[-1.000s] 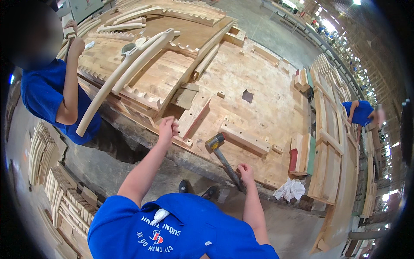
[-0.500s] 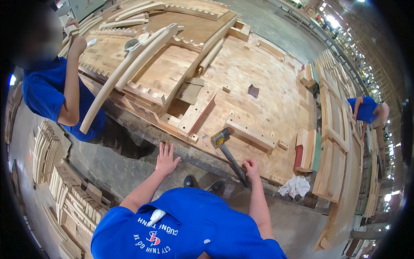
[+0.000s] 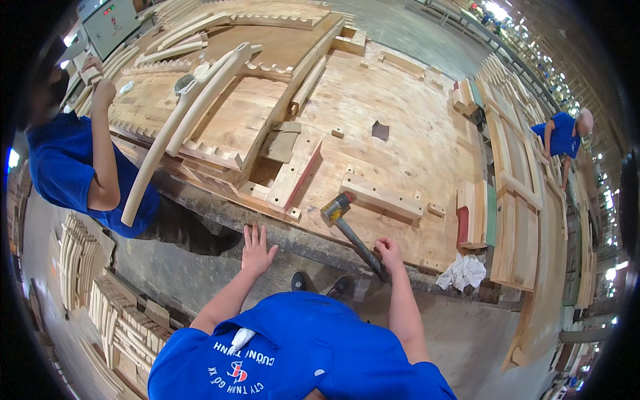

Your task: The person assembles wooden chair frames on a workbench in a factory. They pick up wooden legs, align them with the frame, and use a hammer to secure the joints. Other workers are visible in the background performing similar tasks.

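left hand [image 3: 257, 248] pulled back off the plywood workbench [image 3: 400, 127] since a second ago — then up at the angled wooden block [image 3: 293, 175], now spread flat, fingers splayed, down on the dark near edge of the bench at about 7 o'clock from that block. touching nothing else; holding nothing. right hand [image 3: 389, 253] much as before, curled shut round the lower end of the hammer [image 3: 350, 230] handle, at the bench's near rim. hammer lying across that rim, yellowish head up at 11 o'clock from the fist, resting on the plywood just at 8 o'clock of the short wooden batten [image 3: 382, 197], seemingly not raised. reads as a pause between blows rather than a strike — free hand clear of the block, tool grounded. white rag [image 3: 461, 272] at 3 o'clock of the right hand, near but apart. stack of boards [image 3: 475, 213] with a red face just beyond, at 2 o'clock. long curved wooden parts [image 3: 193, 113] lying well off at 11 o'clock, where a co-worker's arm [image 3: 100, 143] in a blue sleeve reaches up along the far left side. second person in blue [image 3: 563, 137] far off at 2 o'clock, bent over another stack.
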### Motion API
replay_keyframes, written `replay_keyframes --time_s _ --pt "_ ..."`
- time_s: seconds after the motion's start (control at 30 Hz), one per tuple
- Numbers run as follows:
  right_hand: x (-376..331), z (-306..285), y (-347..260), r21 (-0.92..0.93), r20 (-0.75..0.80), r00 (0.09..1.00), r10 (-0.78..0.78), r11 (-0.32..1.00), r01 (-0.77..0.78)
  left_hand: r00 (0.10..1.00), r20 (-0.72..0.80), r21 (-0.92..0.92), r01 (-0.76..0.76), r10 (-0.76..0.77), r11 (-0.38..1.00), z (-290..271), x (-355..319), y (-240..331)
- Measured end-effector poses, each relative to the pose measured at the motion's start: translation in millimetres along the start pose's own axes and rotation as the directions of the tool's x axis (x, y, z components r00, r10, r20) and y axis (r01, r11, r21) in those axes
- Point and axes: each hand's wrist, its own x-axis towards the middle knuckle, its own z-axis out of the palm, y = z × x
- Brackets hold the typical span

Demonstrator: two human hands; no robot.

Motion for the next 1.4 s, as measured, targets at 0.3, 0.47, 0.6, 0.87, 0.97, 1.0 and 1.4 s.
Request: replay_keyframes --time_s 0.3,0.47,0.6,0.87,0.97,1.0,1.4 --pt "-4 1 -5 0.002 -0.017 0.999 -0.027 1.0 0.027 0.999 -0.047 0.074 -0.023 0.026 0.997 7 0 -2" --pt "-3 -1 2 0.016 -0.008 0.999 -0.035 0.999 0.035 0.998 0.059 0.041 -0.006 0.003 0.999 -3 1 3" --pt "-3 0 -2 -0.017 -0.003 1.0 -0.005 1.0 0.005 0.999 0.046 0.049 0.009 -0.012 0.999 -2 -1 1" --pt "-6 3 -8 0.057 -0.008 1.0 0.01 0.998 -0.009 1.0 0.004 0.022 -0.01 0.01 1.0 3 -2 -3" --pt "-8 4 -9 0.079 -0.008 1.0 0.003 0.997 -0.002 1.0 0.019 0.045 -0.013 0.012 0.999 1 -1 -2" --pt "-7 3 -9 0.08 -0.003 1.0 0.002 0.997 -0.002 1.0 0.021 0.045 -0.012 0.011 0.999 1 0 -2" --pt "-2 1 -1 0.051 0.02 1.0 0.0 0.999 -0.001 0.997 0.073 -0.002 0.015 -0.014 1.0 -2 0 -2"
